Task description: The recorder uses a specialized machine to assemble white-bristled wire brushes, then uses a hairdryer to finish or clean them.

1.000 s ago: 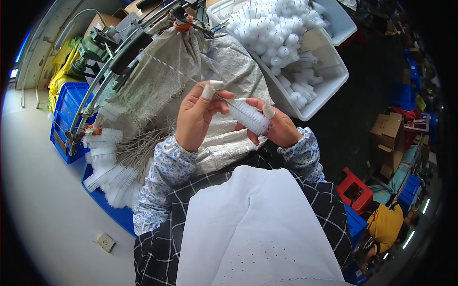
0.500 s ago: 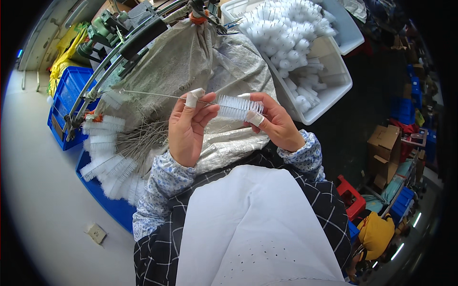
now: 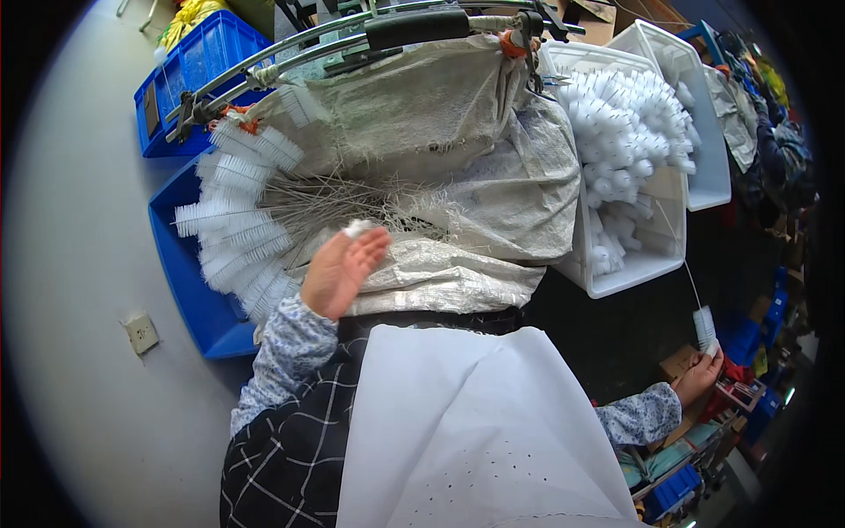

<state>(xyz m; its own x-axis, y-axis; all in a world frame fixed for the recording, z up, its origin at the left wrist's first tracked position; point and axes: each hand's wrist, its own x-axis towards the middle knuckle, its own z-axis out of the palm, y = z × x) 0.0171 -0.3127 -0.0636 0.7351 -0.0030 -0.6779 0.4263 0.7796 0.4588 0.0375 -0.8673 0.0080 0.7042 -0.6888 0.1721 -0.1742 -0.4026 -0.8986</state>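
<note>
Far out to the right, my right hand pinches a white bottle brush by its bristled end. Its thin wire stem points up and away, toward the white bin. My left hand hangs over the near edge of the woven sack, fingers extended and holding nothing, with white tape on a fingertip. Beside it, a pile of bottle brushes lies with the bristle heads to the left and the wire stems spread across the sack.
A white bin at the right holds many upright brushes; another pale bin stands behind it. Blue crates stand at the left and back. A metal frame with a black padded bar crosses the far side of the sack.
The brush has left the space between both hands; my right hand has carried it far right. My left hand has let go and dropped slightly. The view has swung right.
</note>
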